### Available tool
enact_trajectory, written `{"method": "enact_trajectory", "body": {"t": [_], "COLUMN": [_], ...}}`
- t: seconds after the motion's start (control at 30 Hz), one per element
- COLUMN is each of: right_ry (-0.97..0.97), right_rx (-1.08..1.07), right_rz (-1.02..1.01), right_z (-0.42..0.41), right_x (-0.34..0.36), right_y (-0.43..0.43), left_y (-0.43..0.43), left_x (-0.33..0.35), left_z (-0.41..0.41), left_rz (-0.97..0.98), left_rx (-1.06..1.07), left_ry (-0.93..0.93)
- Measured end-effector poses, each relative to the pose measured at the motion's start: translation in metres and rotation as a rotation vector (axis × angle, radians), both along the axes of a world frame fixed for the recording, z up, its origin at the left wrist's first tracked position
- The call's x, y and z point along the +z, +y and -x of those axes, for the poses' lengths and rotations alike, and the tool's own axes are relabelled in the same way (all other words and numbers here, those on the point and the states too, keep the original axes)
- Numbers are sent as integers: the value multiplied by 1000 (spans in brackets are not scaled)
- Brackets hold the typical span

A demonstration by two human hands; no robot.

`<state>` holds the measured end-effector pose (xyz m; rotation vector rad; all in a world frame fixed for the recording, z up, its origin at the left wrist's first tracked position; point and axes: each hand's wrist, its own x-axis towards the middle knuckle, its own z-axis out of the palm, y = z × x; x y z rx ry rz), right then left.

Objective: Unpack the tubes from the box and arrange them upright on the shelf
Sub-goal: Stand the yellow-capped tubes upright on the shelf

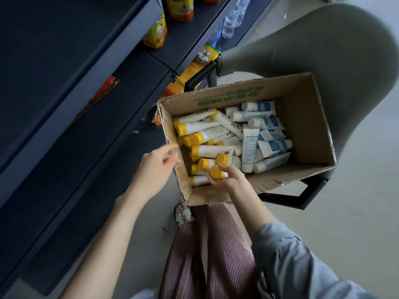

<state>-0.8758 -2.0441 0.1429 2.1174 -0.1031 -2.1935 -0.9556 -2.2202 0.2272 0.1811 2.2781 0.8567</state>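
An open cardboard box (306,117) sits on a grey chair, holding several white tubes with yellow caps (205,134) on its left side and several white-and-blue tubes (267,134) on its right, all lying flat. My right hand (228,180) is inside the box at the near edge, its fingers curled round two yellow-capped tubes (217,171). My left hand (157,167) hovers at the box's left wall with loose fingers, holding nothing. The dark shelf unit (86,104) stands to the left.
The grey chair (345,61) under the box has black legs on a pale floor. Upper shelves carry yellow-orange snack bags (155,31) and water bottles (231,20). A red packet (101,93) lies on a lower shelf. My legs in striped trousers (216,255) stand just before the box.
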Motion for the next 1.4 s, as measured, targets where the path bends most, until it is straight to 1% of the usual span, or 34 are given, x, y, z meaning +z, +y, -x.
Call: {"method": "enact_trajectory", "body": {"t": [0.07,0.13,0.2,0.27,0.4,0.53,0.67,0.73,0.8,0.9,1.0,1.17,1.27,1.33,1.4], "right_ry": [14,121,272,430,668,809,913,879,788,721,712,744,781,729,624], "right_rx": [92,191,314,441,580,654,717,818,909,933,939,957,975,1008,1031], "right_rz": [39,59,82,17,-162,-324,-424,-544,-679,-781,-848,-866,-777,-739,-743], "right_z": [-6,-20,-30,-33,-22,-7,-3,-4,-6,-9,-11,-8,-3,1,4], "right_x": [19,41,65,81,98,104,105,104,104,99,96,93,86,78,63], "right_y": [4,-1,-12,-20,-23,-21,-22,-27,-34,-48,-59,-62,-56,-48,-39], "left_y": [1,3,5,7,13,21,25,27,28,27,25,20,16,12,6], "left_x": [3,6,8,10,14,22,24,25,23,18,15,9,6,5,6], "left_z": [-2,-4,-4,-3,-2,-5,-10,-12,-14,-20,-22,-15,-7,-2,3], "left_rz": [-9,-36,-48,-47,-103,-245,-386,-405,-363,-273,-215,-255,-298,-340,-382], "left_rx": [15,24,20,23,112,150,230,305,373,413,451,520,589,649,681], "left_ry": [-48,-98,-135,-136,-100,-99,-96,-89,-70,-46,-38,-95,-115,-149,-190]}}
